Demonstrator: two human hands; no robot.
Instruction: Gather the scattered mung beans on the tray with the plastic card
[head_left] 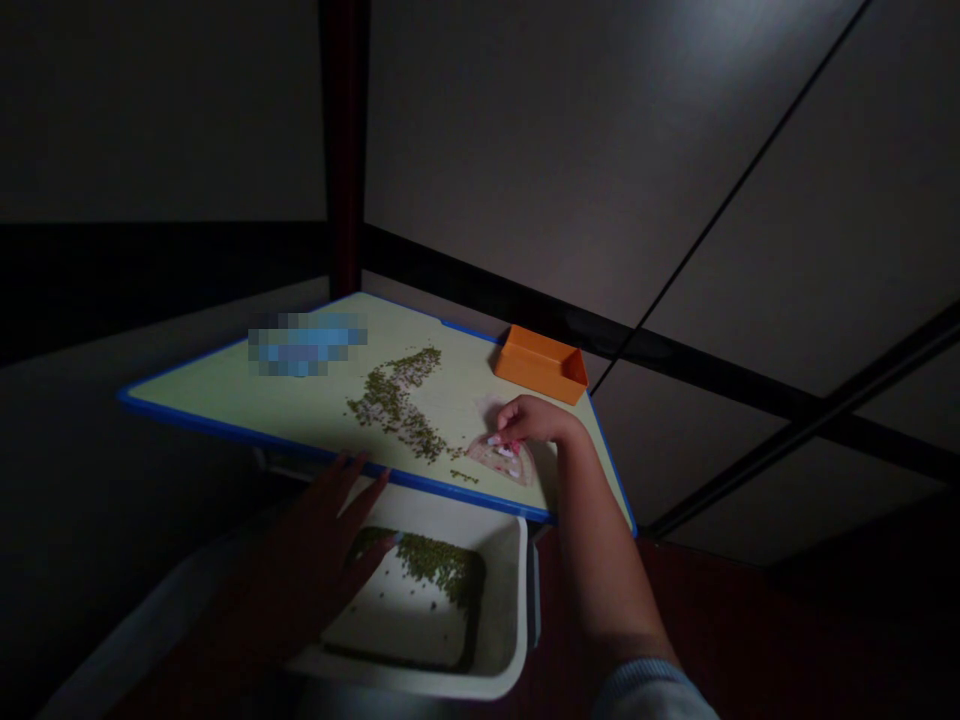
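Lying scattered on the table (225,400), green grains (379,400) trailed toward the right hand (531,418), its fingers bunched over a pinkish patch (511,467), whether pinching anything I could not tell; more grains lay in one white basin (519,630) below the near edge; the left hand (326,530), fingers spread, partly blocked it; one orange box (536,367) and one blurred blue thing (307,345) sat farther off.

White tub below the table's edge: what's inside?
Inside the white tub lie small green grains, mostly toward its far right, some scattered. The left hand covers part of its left side; whatever lies beneath is hidden.
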